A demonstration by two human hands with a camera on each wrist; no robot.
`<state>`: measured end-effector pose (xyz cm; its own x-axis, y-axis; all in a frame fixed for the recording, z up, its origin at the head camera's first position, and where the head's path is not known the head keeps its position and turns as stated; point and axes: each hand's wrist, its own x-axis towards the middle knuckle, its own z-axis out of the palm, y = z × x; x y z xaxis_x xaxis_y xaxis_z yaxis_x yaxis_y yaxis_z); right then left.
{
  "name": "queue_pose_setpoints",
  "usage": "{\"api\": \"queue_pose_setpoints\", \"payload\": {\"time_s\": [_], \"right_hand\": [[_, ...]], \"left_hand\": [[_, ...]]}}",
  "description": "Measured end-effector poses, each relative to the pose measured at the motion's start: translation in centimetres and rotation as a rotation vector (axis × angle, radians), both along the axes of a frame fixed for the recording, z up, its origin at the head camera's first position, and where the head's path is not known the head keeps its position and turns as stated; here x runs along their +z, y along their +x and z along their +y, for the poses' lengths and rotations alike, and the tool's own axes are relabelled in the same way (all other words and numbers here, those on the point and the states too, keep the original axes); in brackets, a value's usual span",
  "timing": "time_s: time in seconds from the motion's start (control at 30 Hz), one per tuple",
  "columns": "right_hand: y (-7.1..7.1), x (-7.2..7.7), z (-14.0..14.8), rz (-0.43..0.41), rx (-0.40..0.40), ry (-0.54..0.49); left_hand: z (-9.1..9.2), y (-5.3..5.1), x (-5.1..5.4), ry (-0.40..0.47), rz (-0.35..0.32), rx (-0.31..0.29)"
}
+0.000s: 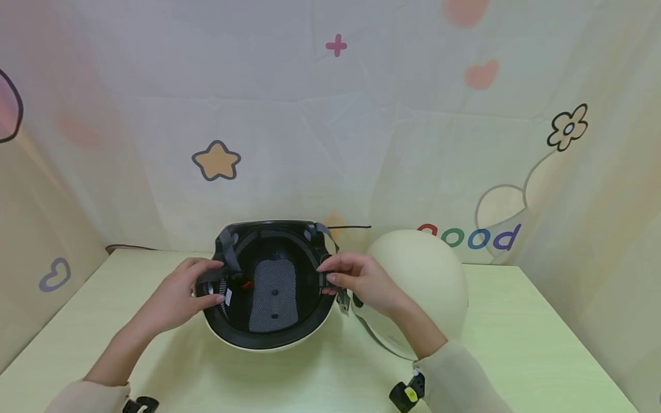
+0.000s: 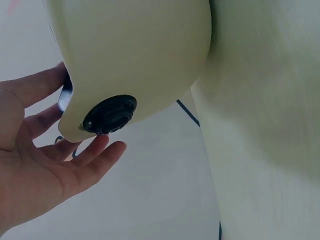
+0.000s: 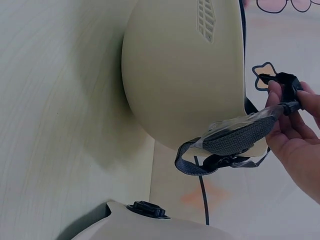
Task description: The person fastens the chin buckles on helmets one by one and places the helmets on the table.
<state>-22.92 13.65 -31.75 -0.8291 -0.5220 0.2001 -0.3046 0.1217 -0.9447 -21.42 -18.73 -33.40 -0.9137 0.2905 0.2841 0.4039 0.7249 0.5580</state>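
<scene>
A cream helmet point(image 1: 272, 292) lies upturned on the table, its black lining and mesh padding showing. My left hand point(image 1: 178, 295) holds its left rim, the thumb at the inner edge and the fingers by the dark strap point(image 1: 227, 252). In the left wrist view a round black fitting point(image 2: 110, 114) sits on the shell near those fingers. At the right rim my right hand point(image 1: 366, 281) pinches a black chin-strap buckle point(image 3: 289, 91). A grey strap pad point(image 3: 240, 137) in clear plastic hangs beside that hand.
A second cream helmet point(image 1: 423, 281) stands dome up just right of the first, partly behind my right forearm. The pale table point(image 1: 516, 344) ends at a printed cloth backdrop point(image 1: 289, 143). A thin dark cord point(image 1: 351, 227) shows behind the helmets.
</scene>
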Motion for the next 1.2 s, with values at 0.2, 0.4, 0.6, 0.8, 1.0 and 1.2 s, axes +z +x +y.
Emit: {"api": "queue_pose_setpoints", "payload": {"time_s": [0.2, 0.4, 0.6, 0.8, 1.0, 1.2], "right_hand": [[-0.1, -0.1, 0.1, -0.007, -0.008, 0.012], [-0.2, -0.4, 0.2, -0.035, -0.005, 0.023], [-0.3, -0.8, 0.3, -0.037, -0.003, 0.033], [-0.2, -1.0, 0.2, -0.027, -0.004, 0.052], [-0.3, -0.9, 0.2, -0.031, -0.010, 0.061], [-0.3, -0.9, 0.1, -0.039, -0.013, 0.058]], "left_hand": [[0.6, -0.8, 0.8, -0.058, 0.068, -0.026], [1.3, -2.2, 1.3, -0.153, 0.101, -0.092], [2.2, -3.3, 1.3, -0.245, 0.044, -0.111], [2.5, -3.7, 0.9, -0.319, -0.003, -0.101], [2.8, -3.9, 0.8, -0.356, 0.021, -0.108], [2.7, -4.0, 0.8, -0.298, 0.050, -0.152]]}}
